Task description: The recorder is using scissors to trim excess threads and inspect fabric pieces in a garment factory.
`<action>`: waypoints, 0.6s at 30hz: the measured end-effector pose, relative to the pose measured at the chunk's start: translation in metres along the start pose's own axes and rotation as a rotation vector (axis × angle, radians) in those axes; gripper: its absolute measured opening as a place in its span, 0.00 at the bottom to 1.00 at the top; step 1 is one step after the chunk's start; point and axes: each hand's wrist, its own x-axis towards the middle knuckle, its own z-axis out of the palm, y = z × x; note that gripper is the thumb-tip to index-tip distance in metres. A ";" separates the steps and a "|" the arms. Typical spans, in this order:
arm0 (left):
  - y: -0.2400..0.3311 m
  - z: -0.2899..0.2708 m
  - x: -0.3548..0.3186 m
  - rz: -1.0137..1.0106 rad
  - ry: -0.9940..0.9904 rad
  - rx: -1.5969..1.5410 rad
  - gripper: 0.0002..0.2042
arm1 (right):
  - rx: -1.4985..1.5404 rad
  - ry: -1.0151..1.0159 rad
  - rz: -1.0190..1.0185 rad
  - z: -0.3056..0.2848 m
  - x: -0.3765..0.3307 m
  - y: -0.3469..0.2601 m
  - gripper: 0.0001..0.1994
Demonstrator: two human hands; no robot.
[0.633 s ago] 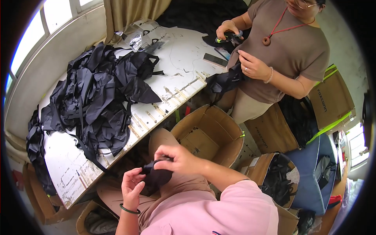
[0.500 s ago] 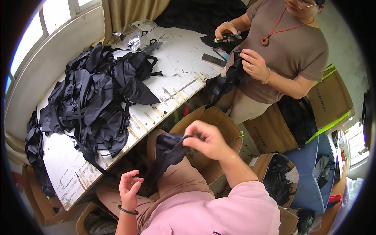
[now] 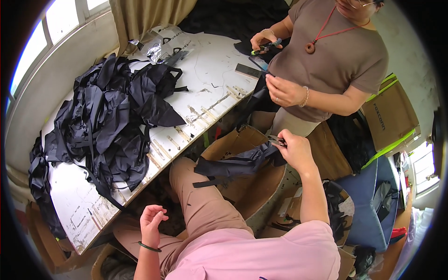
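Note:
My right hand is closed round a small pair of thread snips, blades pointing left, above an open cardboard box. Just below it a black fabric piece stretches leftward over the box, its strap end above my knee. Whether my right fingers still grip the fabric, I cannot tell. My left hand, with a dark bangle at the wrist, is held up near my thigh, fingers loosely bent and nothing visible in it.
A heap of black fabric pieces covers the left of the white worn table. Opposite, a person's hands hold green-handled scissors and black fabric. An open cardboard box stands before me; more boxes and a blue bin are at right.
My right hand has moved right and away from me, and the black fabric has swung out over the box. The snips now show. My left hand has hardly moved.

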 end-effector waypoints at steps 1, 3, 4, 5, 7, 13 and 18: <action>0.001 0.001 0.002 -0.010 -0.004 -0.012 0.06 | -0.006 0.003 0.009 0.006 0.001 0.004 0.11; 0.000 -0.001 -0.001 -0.022 0.019 -0.019 0.06 | -0.125 -0.105 -0.016 0.026 0.005 0.007 0.12; 0.000 -0.002 -0.001 -0.013 0.020 -0.010 0.06 | -0.120 -0.111 -0.019 0.034 0.005 0.008 0.12; -0.001 -0.003 -0.002 -0.002 0.023 -0.004 0.06 | -0.144 -0.172 -0.028 0.041 0.006 0.009 0.12; -0.004 -0.007 -0.004 -0.016 0.040 0.005 0.06 | -0.174 -0.293 -0.077 0.054 0.005 0.010 0.13; -0.006 -0.012 -0.004 -0.053 0.051 0.012 0.05 | 0.449 -0.203 -0.143 0.017 0.005 -0.056 0.10; -0.001 -0.003 -0.001 -0.041 0.036 0.008 0.05 | 0.748 -0.018 -0.272 -0.006 0.022 -0.077 0.06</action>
